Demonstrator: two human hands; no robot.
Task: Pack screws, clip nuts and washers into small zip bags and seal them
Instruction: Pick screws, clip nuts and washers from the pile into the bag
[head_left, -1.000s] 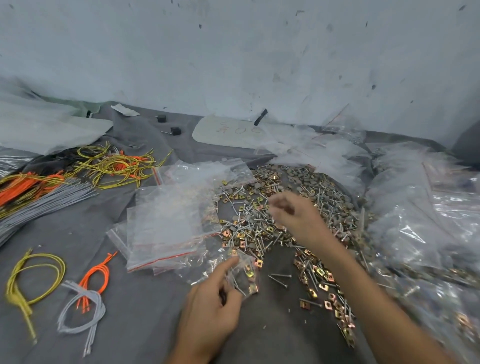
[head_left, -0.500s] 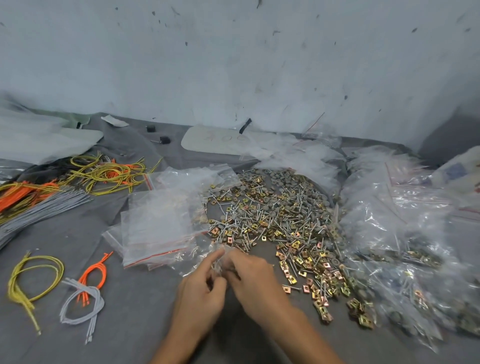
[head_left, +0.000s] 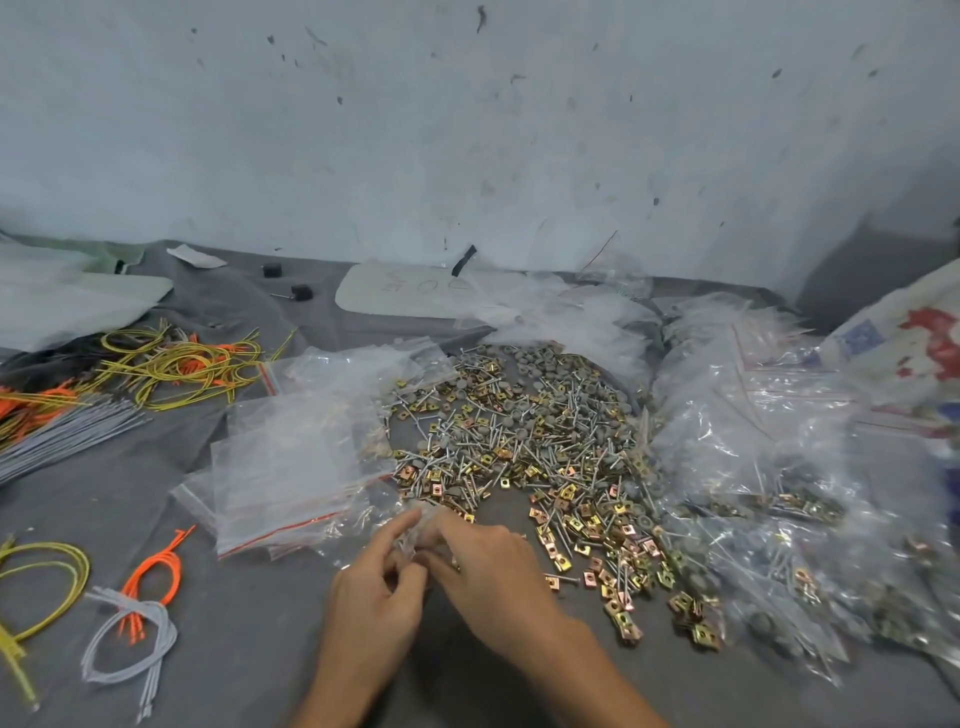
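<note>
A small clear zip bag (head_left: 415, 535) sits between my two hands near the front of the grey cloth. My left hand (head_left: 376, 592) pinches its left side with thumb and forefinger. My right hand (head_left: 488, 564) grips its right side, fingers curled over it. Behind them spreads a loose heap of screws, brass clip nuts and grey washers (head_left: 524, 447). A stack of empty zip bags (head_left: 291, 467) with red seal strips lies to the left of the heap. The bag's contents are mostly hidden by my fingers.
A pile of filled bags (head_left: 769, 467) covers the right side. Yellow, orange and grey wire ties (head_left: 156, 364) lie at the left, with a few loose ones (head_left: 135, 618) at front left. A white wall (head_left: 467, 130) stands behind.
My right hand came back from the heap to the bag my left hand holds. Both hands now hold the bag together. The camera tilted up a little.
</note>
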